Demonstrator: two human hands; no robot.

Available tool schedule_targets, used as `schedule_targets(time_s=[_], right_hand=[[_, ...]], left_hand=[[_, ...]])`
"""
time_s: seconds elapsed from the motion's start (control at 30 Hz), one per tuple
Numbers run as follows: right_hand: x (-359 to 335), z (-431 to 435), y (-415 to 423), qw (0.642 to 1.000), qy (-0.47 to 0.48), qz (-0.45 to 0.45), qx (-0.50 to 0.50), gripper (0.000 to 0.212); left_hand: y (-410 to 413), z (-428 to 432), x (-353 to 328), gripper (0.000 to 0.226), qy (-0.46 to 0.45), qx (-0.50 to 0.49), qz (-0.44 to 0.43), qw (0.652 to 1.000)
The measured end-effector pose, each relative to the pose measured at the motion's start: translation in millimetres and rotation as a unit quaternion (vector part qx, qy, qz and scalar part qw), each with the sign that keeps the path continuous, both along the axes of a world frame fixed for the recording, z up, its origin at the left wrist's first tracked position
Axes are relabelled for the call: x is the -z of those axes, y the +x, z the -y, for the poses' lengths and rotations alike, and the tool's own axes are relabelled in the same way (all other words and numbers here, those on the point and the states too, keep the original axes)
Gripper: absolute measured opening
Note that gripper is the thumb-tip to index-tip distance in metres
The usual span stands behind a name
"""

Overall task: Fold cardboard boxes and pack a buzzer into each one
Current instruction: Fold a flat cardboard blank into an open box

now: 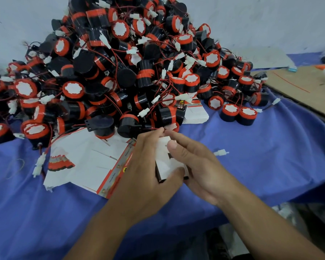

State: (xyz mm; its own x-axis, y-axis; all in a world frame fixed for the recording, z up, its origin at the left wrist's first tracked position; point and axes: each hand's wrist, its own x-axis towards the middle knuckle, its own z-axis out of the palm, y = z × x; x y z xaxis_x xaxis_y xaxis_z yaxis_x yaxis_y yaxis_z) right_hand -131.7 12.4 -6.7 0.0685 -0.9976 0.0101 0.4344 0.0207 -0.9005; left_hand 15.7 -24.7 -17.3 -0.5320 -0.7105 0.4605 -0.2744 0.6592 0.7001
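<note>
At frame centre the forearms converge, left hand (145, 166) and right hand (197, 166) clamped together on a box (162, 149), right thumb pressing its white face.

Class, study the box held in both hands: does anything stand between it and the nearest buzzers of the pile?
Nothing visible does. The left hand and right hand hold the box at the pile's near edge, and the nearest buzzer lies just beyond the fingertips.

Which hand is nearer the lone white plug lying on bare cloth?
Right. The right hand lies just left of the plug; the left hand is farther left, across the box.
</note>
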Motion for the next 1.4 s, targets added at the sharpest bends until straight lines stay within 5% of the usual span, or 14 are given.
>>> schedule_targets(time_s=[0.1,0.27,0.47,0.8,1.07,1.13,1.27,1.4], right_hand=[[0.5,-0.7,4.9,0.998,-0.030,-0.040,0.029,0.030],[5.5,1.1,5.3,0.997,-0.030,-0.065,0.037,0.045],[2.1,-0.3,4.7,0.993,-0.057,-0.102,0.012,0.026],[7.4,1.0,-0.4,0.988,-0.069,-0.141,0.005,0.029],[11.7,-4.7,2.6,0.931,-0.063,-0.360,0.018,0.077],[8.9,-4.5,2.5,0.950,-0.040,-0.309,0.006,0.069],[2.1,-0.7,0.7,0.999,0.000,-0.023,-0.026,0.063],[2.4,-1.4,-0.1,0.997,-0.004,-0.079,0.004,0.073]], left_hand=[[2.5,0.1,1.2,0.068,0.006,0.008,-0.008,1.000],[7.3,3.0,-1.6,0.070,-0.061,0.002,0.034,0.998],[11.9,5.5,-2.6,0.080,-0.115,-0.020,0.046,0.992],[17.4,9.8,-7.1,0.072,-0.137,0.037,0.054,0.988],[18.4,7.7,-8.4,0.070,-0.140,0.037,0.056,0.988],[20.2,8.1,-8.0,0.074,-0.144,0.033,0.056,0.987],[22.7,10.4,-7.6,0.078,-0.157,0.022,0.040,0.986],[20.3,9.0,-4.2,0.080,-0.191,0.014,0.041,0.981]])
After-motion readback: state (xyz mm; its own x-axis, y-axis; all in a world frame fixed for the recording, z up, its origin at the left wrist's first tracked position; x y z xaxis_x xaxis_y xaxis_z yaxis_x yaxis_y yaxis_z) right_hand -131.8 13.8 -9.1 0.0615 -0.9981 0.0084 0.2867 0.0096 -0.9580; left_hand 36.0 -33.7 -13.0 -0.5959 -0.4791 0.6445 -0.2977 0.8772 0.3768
